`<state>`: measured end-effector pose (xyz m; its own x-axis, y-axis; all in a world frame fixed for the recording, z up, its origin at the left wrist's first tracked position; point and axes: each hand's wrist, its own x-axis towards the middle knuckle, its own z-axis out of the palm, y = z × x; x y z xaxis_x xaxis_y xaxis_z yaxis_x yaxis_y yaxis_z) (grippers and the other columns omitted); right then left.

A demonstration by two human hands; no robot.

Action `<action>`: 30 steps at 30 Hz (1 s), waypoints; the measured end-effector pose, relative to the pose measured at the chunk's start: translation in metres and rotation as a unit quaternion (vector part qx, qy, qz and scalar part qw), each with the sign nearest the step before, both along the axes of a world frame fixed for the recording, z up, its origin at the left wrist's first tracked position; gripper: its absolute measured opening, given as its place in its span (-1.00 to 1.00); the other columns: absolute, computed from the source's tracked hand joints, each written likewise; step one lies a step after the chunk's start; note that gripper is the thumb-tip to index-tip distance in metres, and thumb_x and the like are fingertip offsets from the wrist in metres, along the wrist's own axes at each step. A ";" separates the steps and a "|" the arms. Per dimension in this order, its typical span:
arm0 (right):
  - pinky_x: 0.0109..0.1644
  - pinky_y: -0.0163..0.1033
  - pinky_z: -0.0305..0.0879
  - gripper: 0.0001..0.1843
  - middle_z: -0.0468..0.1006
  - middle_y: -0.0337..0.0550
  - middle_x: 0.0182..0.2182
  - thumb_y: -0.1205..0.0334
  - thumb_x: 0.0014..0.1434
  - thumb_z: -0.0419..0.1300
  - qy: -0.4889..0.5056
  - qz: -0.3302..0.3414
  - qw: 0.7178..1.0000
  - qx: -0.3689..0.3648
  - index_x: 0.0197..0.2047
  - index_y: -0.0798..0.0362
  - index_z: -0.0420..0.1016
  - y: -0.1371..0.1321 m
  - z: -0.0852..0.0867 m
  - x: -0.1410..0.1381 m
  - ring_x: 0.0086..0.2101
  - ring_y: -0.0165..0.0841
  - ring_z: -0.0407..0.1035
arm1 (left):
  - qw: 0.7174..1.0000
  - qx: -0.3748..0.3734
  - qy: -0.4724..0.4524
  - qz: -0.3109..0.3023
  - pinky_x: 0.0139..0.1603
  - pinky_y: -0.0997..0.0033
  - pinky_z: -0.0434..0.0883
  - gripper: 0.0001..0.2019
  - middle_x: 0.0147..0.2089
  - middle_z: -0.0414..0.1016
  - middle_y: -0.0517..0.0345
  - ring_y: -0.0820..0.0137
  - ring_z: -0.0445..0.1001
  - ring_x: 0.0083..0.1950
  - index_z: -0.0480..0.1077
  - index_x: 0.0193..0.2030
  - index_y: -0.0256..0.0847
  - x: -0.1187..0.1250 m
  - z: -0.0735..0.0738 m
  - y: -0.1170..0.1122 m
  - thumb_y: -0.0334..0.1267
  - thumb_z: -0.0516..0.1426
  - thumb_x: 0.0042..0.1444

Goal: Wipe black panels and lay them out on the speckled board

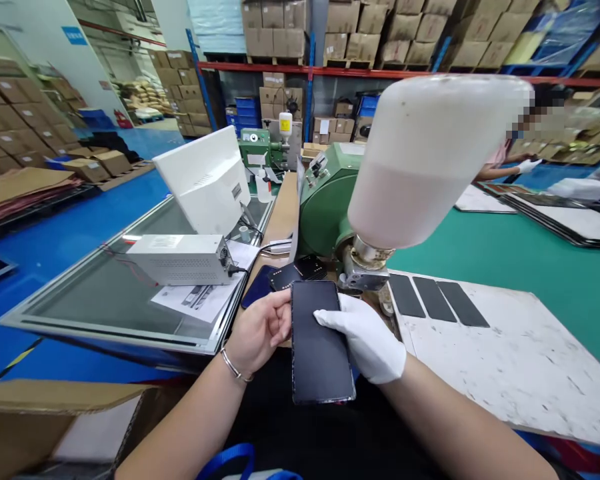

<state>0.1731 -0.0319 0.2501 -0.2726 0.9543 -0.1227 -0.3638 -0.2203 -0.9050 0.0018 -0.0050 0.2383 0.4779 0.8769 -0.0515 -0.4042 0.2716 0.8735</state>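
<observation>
Both hands hold a dark panel (320, 347) in front of the body.

The left hand (260, 330) pinches its left edge. The gloved right hand (367, 337) clasps the right edge, fingers lying across the face. The panel lies lengthwise away from the person, just before a green machine (325, 200) with a white bottle (430, 153). Three dark strips (433, 299) lie on a white board (505, 360) to the right, and a grey box (180, 259) sits to the left.

Fig. 1. We see bright, even overhead light and soft shadows; edges bend at 9 and 3 o'clock; pixelated patch (540, 110) at 2.
</observation>
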 end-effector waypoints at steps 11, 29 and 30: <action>-0.04 -0.09 0.33 -0.70 0.55 -0.10 -0.17 0.25 0.06 0.19 -0.267 -0.084 0.953 0.120 -0.10 0.08 0.43 -0.017 -0.018 0.021 -0.16 -0.20 0.42 | 0.982 0.069 0.173 -0.012 -0.14 0.36 0.41 -0.69 -0.21 0.56 0.07 0.30 0.49 -0.17 0.42 -0.17 -0.23 0.028 -0.013 -0.022 -0.38 0.26 -0.13; -0.37 -0.27 0.33 -0.82 0.56 -0.21 -0.43 0.25 -0.12 0.30 -0.353 -0.044 0.935 0.010 -0.38 0.06 0.45 -0.027 -0.020 0.104 -0.40 -0.30 0.43 | 0.958 0.034 0.213 -0.188 -0.28 0.39 0.33 -0.75 -0.38 0.55 0.07 0.33 0.46 -0.34 0.51 -0.34 -0.28 0.055 -0.023 -0.007 -0.15 0.26 -0.14; -0.31 -0.24 0.36 -0.78 0.57 -0.18 -0.38 0.23 -0.11 0.31 -0.305 -0.068 0.950 -0.004 -0.32 0.07 0.46 -0.028 -0.022 0.109 -0.35 -0.28 0.44 | 0.968 0.002 0.165 -0.188 -0.25 0.37 0.33 -0.69 -0.37 0.56 0.02 0.32 0.46 -0.34 0.53 -0.32 -0.31 0.054 -0.024 -0.004 -0.07 0.23 -0.10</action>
<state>0.2826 -0.0602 0.2283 -0.0236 0.9740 -0.2254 0.2020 -0.2161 -0.9552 0.0556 -0.0092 0.2147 0.7210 0.6452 -0.2529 0.0241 0.3413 0.9396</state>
